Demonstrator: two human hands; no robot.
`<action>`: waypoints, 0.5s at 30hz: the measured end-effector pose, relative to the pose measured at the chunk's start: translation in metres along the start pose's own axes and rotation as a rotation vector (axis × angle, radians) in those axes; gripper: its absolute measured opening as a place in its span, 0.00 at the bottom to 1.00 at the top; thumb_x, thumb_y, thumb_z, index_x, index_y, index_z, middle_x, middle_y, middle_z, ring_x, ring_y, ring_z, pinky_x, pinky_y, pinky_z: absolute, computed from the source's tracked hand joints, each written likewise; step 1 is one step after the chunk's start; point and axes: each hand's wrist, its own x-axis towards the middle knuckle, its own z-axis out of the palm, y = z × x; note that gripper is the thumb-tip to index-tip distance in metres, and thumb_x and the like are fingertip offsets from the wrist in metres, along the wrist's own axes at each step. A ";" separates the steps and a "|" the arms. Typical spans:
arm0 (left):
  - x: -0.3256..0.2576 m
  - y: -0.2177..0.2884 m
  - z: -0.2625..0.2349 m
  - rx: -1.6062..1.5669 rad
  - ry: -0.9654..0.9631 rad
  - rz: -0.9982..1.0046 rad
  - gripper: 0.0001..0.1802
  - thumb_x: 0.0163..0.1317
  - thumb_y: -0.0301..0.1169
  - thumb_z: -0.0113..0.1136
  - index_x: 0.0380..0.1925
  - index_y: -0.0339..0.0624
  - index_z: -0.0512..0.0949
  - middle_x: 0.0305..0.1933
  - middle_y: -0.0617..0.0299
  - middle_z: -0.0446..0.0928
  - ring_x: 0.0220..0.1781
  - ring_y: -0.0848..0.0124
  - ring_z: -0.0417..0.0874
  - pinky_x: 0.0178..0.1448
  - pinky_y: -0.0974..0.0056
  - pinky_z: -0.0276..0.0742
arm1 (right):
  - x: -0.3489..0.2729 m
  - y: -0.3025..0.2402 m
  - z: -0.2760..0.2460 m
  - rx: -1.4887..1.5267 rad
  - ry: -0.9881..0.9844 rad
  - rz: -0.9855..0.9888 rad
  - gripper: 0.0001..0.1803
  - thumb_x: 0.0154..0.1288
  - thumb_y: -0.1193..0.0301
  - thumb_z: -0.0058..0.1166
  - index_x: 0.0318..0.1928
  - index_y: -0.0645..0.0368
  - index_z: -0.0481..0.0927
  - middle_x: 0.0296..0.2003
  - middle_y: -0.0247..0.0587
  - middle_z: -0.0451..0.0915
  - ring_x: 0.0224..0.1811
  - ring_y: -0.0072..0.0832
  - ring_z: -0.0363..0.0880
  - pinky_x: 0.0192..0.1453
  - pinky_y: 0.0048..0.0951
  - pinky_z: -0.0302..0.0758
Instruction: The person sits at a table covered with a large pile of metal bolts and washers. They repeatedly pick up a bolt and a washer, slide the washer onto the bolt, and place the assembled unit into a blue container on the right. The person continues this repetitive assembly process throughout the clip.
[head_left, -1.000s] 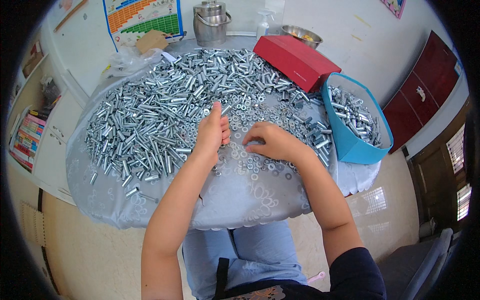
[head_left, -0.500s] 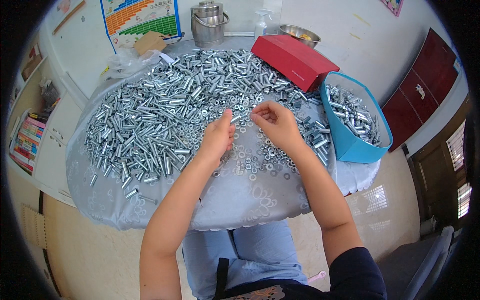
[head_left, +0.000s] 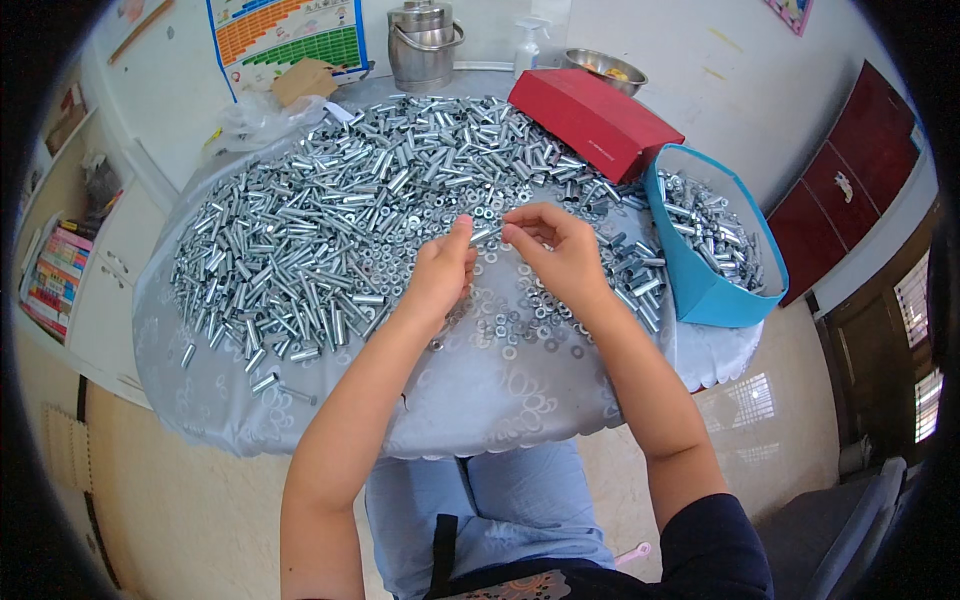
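Head view shows a short silver metal sleeve held up between the two hands, just above the middle of the round table. The left hand pinches its near end between thumb and fingertips, the other fingers curled in. The right hand meets it from the other side, thumb and forefinger pressed together at the far end of the sleeve; whether a washer sits between those fingertips is too small to tell.

Below the hands a loose scatter of small washers lies on the grey patterned tablecloth. Beyond and to the left spreads a big heap of sleeves of the same kind, covering most of the table. At the right edge a blue bin holds more silver pieces. A red box lies behind it, with a steel pot, a spray bottle and a metal bowl at the far rim.

Judged from the grip, the step in hand is fitting a small part onto the end of the sleeve. The next move calls for a steady hold by the left hand while the right lines its piece up square with the end, since both parts are small and slippery.
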 end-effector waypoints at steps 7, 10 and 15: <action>0.003 -0.003 -0.004 -0.014 -0.018 0.001 0.24 0.61 0.54 0.44 0.17 0.48 0.64 0.16 0.73 0.58 0.17 0.81 0.58 0.21 0.74 0.54 | -0.001 0.002 0.000 -0.021 -0.045 -0.080 0.09 0.54 0.76 0.56 0.37 0.66 0.78 0.35 0.42 0.79 0.36 0.23 0.78 0.41 0.22 0.74; 0.003 -0.002 -0.005 -0.027 -0.014 0.018 0.25 0.61 0.53 0.44 0.18 0.46 0.67 0.16 0.72 0.60 0.17 0.81 0.59 0.20 0.74 0.54 | -0.003 -0.002 0.001 0.029 -0.123 0.012 0.11 0.56 0.77 0.55 0.41 0.67 0.76 0.38 0.40 0.78 0.40 0.22 0.76 0.45 0.21 0.72; 0.002 0.002 -0.004 -0.075 -0.010 0.007 0.24 0.61 0.52 0.44 0.15 0.47 0.65 0.15 0.73 0.59 0.16 0.81 0.58 0.20 0.73 0.53 | -0.005 -0.009 0.003 0.104 -0.180 0.063 0.13 0.57 0.76 0.53 0.44 0.66 0.74 0.39 0.39 0.77 0.41 0.22 0.76 0.47 0.22 0.71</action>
